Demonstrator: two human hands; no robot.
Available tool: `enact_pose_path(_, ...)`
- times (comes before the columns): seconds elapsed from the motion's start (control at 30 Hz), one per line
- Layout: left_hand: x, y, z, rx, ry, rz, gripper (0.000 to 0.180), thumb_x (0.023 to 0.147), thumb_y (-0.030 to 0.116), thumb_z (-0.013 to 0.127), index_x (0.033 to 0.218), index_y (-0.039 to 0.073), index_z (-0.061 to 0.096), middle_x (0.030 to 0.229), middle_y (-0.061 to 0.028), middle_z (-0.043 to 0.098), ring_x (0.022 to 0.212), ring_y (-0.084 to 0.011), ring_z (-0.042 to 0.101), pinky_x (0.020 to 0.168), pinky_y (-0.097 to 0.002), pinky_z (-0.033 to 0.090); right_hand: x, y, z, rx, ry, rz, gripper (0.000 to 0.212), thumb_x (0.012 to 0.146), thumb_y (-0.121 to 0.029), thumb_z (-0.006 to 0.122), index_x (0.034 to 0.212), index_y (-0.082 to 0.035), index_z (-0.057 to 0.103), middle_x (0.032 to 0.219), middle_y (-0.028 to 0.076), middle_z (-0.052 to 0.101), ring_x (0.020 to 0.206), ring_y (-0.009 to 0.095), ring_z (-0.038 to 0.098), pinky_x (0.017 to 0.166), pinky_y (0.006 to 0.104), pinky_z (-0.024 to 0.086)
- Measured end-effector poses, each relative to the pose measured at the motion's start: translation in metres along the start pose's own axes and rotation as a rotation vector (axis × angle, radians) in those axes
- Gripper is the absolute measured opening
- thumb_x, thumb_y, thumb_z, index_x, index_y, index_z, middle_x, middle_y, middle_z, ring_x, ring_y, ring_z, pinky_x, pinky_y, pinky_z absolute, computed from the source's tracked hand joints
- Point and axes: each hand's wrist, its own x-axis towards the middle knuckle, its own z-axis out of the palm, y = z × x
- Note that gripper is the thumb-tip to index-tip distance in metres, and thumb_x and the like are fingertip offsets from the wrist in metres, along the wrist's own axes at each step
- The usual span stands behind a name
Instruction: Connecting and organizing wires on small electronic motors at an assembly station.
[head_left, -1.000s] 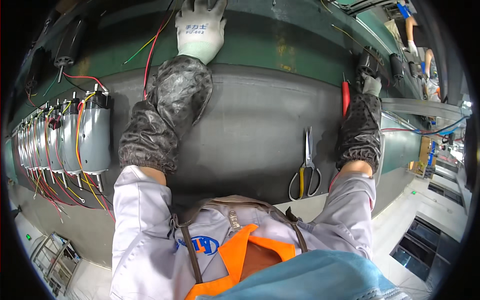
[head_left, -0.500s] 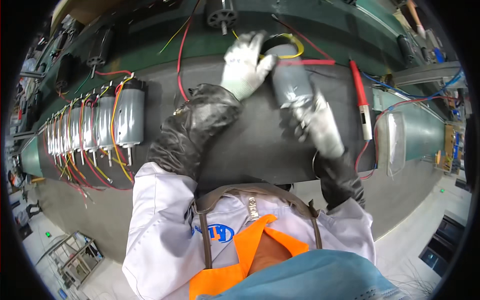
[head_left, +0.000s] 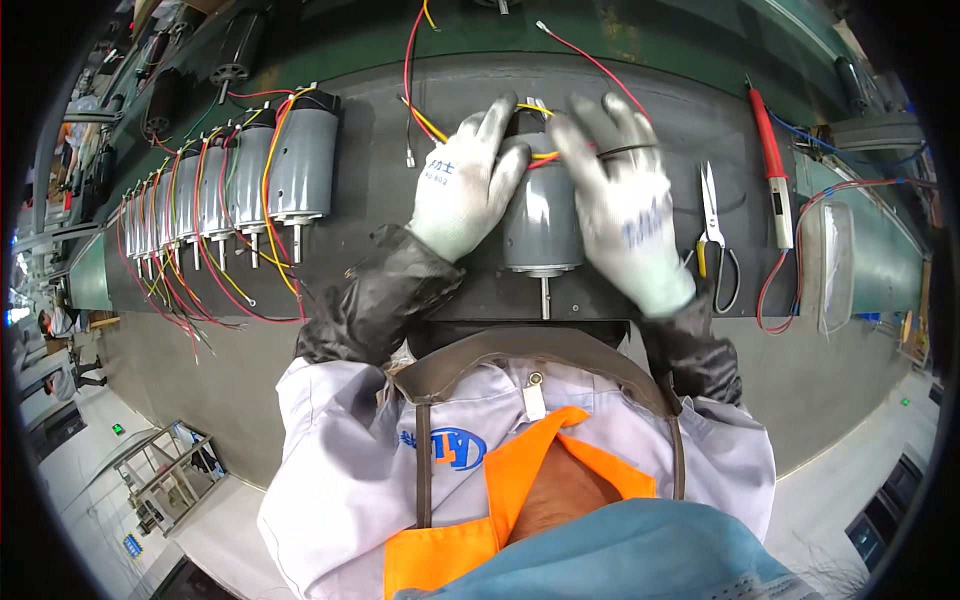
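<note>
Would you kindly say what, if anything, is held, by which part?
The grey motor has its wired upper end between left hand and right hand; whether either grips, I cannot tell.

Grey motor (head_left: 543, 228) now in mid-bench (head_left: 390, 200), shaft toward near edge; half a second ago tilted between the hands, farther right, toward far edge. Left hand (head_left: 468, 185) back from beyond far edge a second ago, now at left of motor's far end. Right hand (head_left: 622, 200) was at far right corner, then on shaft end; now right of far end, at wires. Yellow wire (head_left: 545, 155), looped out right earlier, now crosses far end. Scissors (head_left: 711, 230), hidden half a second ago, visible again near right end.
</note>
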Motion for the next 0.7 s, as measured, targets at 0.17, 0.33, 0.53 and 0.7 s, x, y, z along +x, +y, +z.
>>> enact_pose_path(0.17,-0.03,0.034,-0.054,0.138,-0.468,-0.208,0.04,0.101,0.023,0.056,0.135,0.001,0.056,0.111,-0.0223,0.068,0.097,-0.037,0.068,0.09,-0.0408,0.053,-0.014,0.036,0.018,0.232,-0.211,0.332,0.046,0.083,-0.004,0.067,0.129,-0.008,0.064,0.109,0.017,0.07,0.091,0.034,0.067,0.081,0.0422,0.053)
enact_pose_path(0.33,-0.015,0.035,-0.092,-0.051,-0.817,-0.379,0.038,0.099,0.025,0.06,0.128,0.0,0.061,0.095,-0.0212,0.07,0.081,-0.0324,0.07,0.077,-0.0373,0.056,0.002,0.028,-0.086,0.733,-0.68,0.707,0.043,0.082,-0.006,0.066,0.124,0.002,0.064,0.073,0.014,0.061,0.058,0.014,0.063,0.058,0.0309,0.05)
enact_pose_path(0.53,-0.02,0.019,-0.1,-0.084,-0.881,-0.363,0.04,0.1,0.033,0.058,0.124,0.002,0.063,0.069,-0.0144,0.065,0.062,-0.0279,0.067,0.061,-0.0379,0.054,-0.029,0.047,-0.153,0.649,-0.885,0.816,0.044,0.082,-0.005,0.066,0.126,0.003,0.063,0.072,0.015,0.059,0.057,0.013,0.057,0.059,0.0305,0.047)
enact_pose_path(0.7,-0.019,0.029,-0.071,-0.093,-0.727,0.024,0.036,0.1,0.032,0.056,0.122,0.004,0.064,0.071,-0.0154,0.066,0.063,-0.0298,0.068,0.06,-0.0391,0.054,-0.064,0.05,-0.142,0.188,-0.647,0.502,0.048,0.084,-0.005,0.065,0.132,0.002,0.061,0.079,0.012,0.066,0.068,0.016,0.062,0.068,0.0335,0.05)
